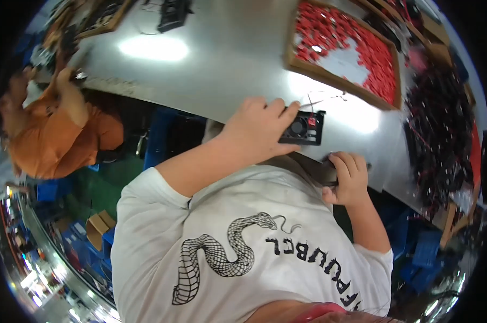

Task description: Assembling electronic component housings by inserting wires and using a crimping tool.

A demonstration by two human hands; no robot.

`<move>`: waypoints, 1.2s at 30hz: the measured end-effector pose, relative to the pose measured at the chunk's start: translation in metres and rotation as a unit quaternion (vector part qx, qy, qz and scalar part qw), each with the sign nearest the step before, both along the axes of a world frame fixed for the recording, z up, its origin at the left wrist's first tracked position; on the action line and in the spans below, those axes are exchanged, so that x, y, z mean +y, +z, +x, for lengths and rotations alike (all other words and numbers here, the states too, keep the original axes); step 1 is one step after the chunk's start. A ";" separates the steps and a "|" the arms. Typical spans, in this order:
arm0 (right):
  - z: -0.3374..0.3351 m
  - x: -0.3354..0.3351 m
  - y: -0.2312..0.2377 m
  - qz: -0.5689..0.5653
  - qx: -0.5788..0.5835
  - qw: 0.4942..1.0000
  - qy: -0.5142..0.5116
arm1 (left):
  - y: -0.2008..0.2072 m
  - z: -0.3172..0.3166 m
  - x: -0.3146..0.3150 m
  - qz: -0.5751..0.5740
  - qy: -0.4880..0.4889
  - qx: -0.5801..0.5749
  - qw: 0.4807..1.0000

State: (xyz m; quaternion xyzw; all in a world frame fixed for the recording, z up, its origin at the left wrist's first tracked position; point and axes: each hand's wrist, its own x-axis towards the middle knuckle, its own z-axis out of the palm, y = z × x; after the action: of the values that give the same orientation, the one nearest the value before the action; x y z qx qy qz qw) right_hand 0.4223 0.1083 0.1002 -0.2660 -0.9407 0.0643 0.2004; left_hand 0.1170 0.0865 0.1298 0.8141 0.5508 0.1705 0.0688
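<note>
My left hand is closed on the left end of a black plastic frame with a small round fan set in it. Thumb and fingers pinch the frame from its near and far sides, just over the table's near edge. A small red piece sits at the fan's right, and thin wires run from there onto the metal table. To the right, at the table edge, my right hand has its fingers curled. Something dark shows beside those fingers; what they hold is not clear.
Beyond the frame lies a shallow cardboard tray of small red parts. A large heap of black parts with wires fills the right side. Another black part lies at the far edge. At the left, a person in orange works.
</note>
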 end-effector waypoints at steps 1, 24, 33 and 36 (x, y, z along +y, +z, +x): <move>0.006 0.006 0.002 -0.026 0.013 0.999 0.028 | 0.000 0.003 0.001 -0.004 -0.017 -0.013 1.000; -0.075 0.074 0.073 -0.490 0.450 0.693 0.277 | -0.008 0.017 0.004 0.011 -0.039 -0.024 0.999; -0.071 0.064 0.051 -0.542 0.446 0.701 0.124 | -0.012 0.016 0.010 0.028 -0.025 -0.024 0.999; -0.064 0.077 0.077 -0.517 0.482 0.675 0.211 | -0.013 0.017 0.004 0.013 -0.029 -0.033 0.999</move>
State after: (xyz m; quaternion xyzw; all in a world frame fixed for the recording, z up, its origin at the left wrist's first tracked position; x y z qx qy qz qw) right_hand 0.3580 0.1856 0.1769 -0.0539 -0.5611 0.7006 0.4375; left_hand 0.1343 0.0904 0.1172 0.8246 0.5221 0.2021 0.0808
